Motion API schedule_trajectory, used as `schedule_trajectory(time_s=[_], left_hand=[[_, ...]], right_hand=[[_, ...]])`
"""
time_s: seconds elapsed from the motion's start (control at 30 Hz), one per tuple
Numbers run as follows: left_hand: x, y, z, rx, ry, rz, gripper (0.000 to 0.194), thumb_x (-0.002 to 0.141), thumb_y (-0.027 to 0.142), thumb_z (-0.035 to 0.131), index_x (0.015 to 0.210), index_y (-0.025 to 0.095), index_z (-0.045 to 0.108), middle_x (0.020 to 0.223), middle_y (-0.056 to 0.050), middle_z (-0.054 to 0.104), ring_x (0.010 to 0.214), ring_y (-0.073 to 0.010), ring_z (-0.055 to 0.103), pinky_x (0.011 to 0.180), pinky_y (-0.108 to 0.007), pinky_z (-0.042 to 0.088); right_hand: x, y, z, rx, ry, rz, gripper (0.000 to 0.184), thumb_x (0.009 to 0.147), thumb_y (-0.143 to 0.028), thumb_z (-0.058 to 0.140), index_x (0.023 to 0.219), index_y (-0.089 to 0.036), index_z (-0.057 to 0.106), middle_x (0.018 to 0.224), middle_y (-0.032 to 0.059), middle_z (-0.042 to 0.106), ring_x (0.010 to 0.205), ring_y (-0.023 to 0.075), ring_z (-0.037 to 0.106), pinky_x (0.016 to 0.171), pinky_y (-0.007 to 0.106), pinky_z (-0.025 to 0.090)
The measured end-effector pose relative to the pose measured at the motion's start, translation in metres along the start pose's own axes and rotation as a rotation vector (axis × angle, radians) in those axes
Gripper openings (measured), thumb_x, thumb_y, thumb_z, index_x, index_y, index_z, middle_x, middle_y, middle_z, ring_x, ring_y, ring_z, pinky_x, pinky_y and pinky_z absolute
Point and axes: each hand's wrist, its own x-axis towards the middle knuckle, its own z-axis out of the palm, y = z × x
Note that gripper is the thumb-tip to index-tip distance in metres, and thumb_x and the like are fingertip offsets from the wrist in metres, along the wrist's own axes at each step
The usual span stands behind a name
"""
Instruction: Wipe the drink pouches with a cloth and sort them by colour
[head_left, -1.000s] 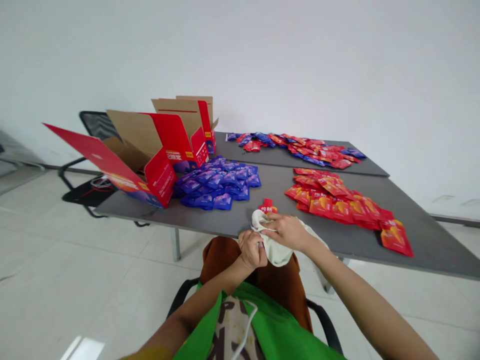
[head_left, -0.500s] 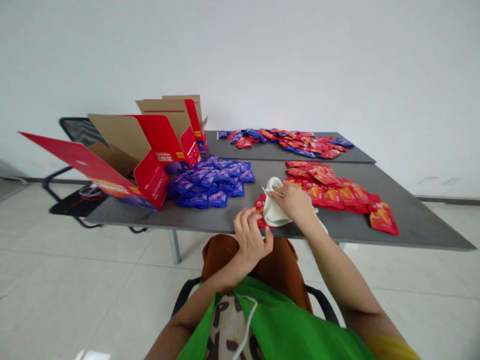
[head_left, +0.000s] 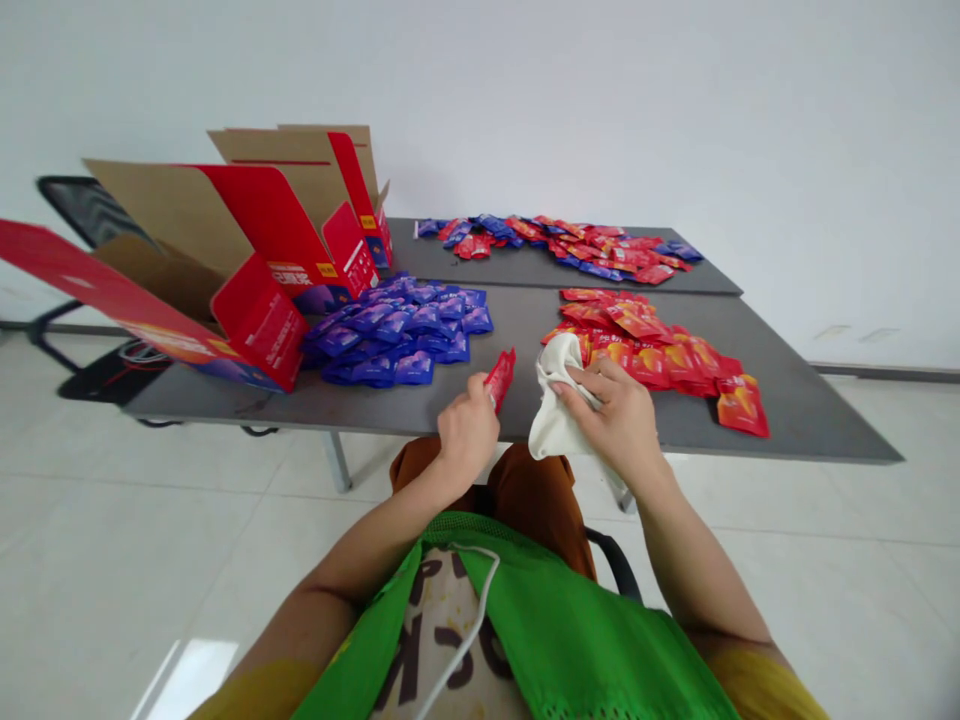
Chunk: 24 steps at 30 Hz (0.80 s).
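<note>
My left hand (head_left: 469, 428) is closed on a red sachet (head_left: 500, 378), holding it tilted up above the table's front edge. A white cloth (head_left: 559, 405) is gripped in my right hand (head_left: 619, 410), bunched at the top and hanging down beside the sachet. Just beyond the cloth lies a pile of red sachets (head_left: 679, 360), some overlapping, with a single one (head_left: 742, 405) at its right end. Blue sachets (head_left: 405, 335) are heaped to the left of my left hand.
Open red cardboard boxes (head_left: 262, 320) stand at the table's left side, flaps raised. On the far table, red and blue sachets (head_left: 600, 250) lie mixed. The grey tabletop (head_left: 810, 410) reaches out to the right. A black chair (head_left: 90, 215) stands behind the boxes.
My left hand has taken hold of the red sachet and lifted it off the table. My right hand has drawn the cloth away to the right. The view has shifted slightly.
</note>
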Motion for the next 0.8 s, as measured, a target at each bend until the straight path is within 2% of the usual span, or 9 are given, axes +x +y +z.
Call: schedule_trajectory(time_s=[0.07,0.13,0.23,0.3,0.43,0.57,0.7,0.73,0.8], left_hand=[[0.005,-0.004,-0.001,-0.022,0.030,-0.083,0.032,0.094,0.020,0.041,0.124,0.017,0.048,0.090,-0.009,0.068,0.082,-0.0208,0.066,0.073,-0.029,0.048],[0.007,-0.007,0.001,-0.029,0.121,-0.112,0.033,0.092,0.021,0.043,0.125,0.015,0.049,0.110,-0.014,0.064,0.097,-0.0228,0.064,0.080,-0.032,0.048],[0.007,-0.011,0.008,0.037,0.215,-0.148,0.034,0.093,0.021,0.039,0.123,0.013,0.054,0.139,-0.019,0.046,0.120,-0.0288,0.051,0.094,-0.042,0.043],[0.007,-0.016,0.010,0.080,0.167,-0.100,0.037,0.093,0.022,0.037,0.124,0.013,0.056,0.142,-0.018,0.045,0.123,-0.0307,0.047,0.100,-0.047,0.038],[0.007,-0.028,0.008,0.086,0.018,0.090,0.046,0.093,0.029,0.039,0.135,0.018,0.052,0.147,-0.010,0.043,0.129,-0.0305,0.039,0.106,-0.048,0.031],[0.010,-0.038,0.004,0.085,-0.046,0.156,0.050,0.095,0.029,0.032,0.142,0.020,0.045,0.153,-0.002,0.036,0.134,-0.0287,0.033,0.107,-0.045,0.029],[0.010,-0.043,0.005,0.088,-0.057,0.170,0.052,0.095,0.029,0.029,0.144,0.019,0.043,0.152,0.000,0.037,0.135,-0.0294,0.033,0.107,-0.045,0.029],[0.009,-0.043,0.006,0.077,-0.051,0.172,0.052,0.096,0.029,0.028,0.144,0.019,0.042,0.152,0.000,0.037,0.135,-0.0292,0.033,0.107,-0.045,0.029],[0.007,-0.043,0.008,0.040,-0.030,0.179,0.053,0.095,0.026,0.027,0.146,0.019,0.041,0.151,0.000,0.040,0.137,-0.0276,0.032,0.107,-0.042,0.030]], right_hand=[[-0.001,0.001,0.008,0.013,-0.032,-0.054,0.036,0.092,-0.047,0.053,0.110,-0.023,0.072,0.096,0.0047,0.065,0.085,0.0172,0.063,0.075,0.025,0.045],[0.000,-0.001,0.019,-0.002,-0.100,-0.123,0.037,0.094,-0.048,0.050,0.113,-0.025,0.071,0.097,0.0047,0.065,0.086,0.0162,0.062,0.074,0.024,0.044],[0.004,-0.010,0.040,-0.081,-0.252,-0.202,0.038,0.094,-0.050,0.047,0.116,-0.029,0.069,0.102,0.0054,0.064,0.089,0.0165,0.061,0.074,0.023,0.043],[0.009,-0.018,0.054,-0.145,-0.346,-0.220,0.037,0.094,-0.051,0.046,0.118,-0.032,0.068,0.108,0.0059,0.063,0.095,0.0181,0.060,0.075,0.024,0.043],[0.024,-0.025,0.078,-0.249,-0.492,-0.171,0.036,0.095,-0.049,0.043,0.115,-0.033,0.068,0.113,0.0066,0.064,0.099,0.0212,0.060,0.078,0.027,0.045],[0.051,-0.021,0.093,-0.362,-0.523,-0.049,0.042,0.096,-0.051,0.038,0.115,-0.030,0.068,0.112,0.0099,0.065,0.096,0.0237,0.062,0.078,0.030,0.046],[0.079,-0.014,0.096,-0.446,-0.504,0.067,0.047,0.096,-0.052,0.038,0.117,-0.021,0.067,0.112,0.0143,0.064,0.100,0.0260,0.061,0.081,0.032,0.046],[0.083,-0.013,0.093,-0.448,-0.515,0.063,0.047,0.096,-0.052,0.039,0.118,-0.021,0.066,0.112,0.0141,0.064,0.101,0.0260,0.060,0.082,0.033,0.046],[0.085,-0.012,0.082,-0.422,-0.516,-0.045,0.045,0.096,-0.051,0.040,0.121,-0.023,0.065,0.115,0.0127,0.061,0.107,0.0261,0.055,0.087,0.034,0.044]])
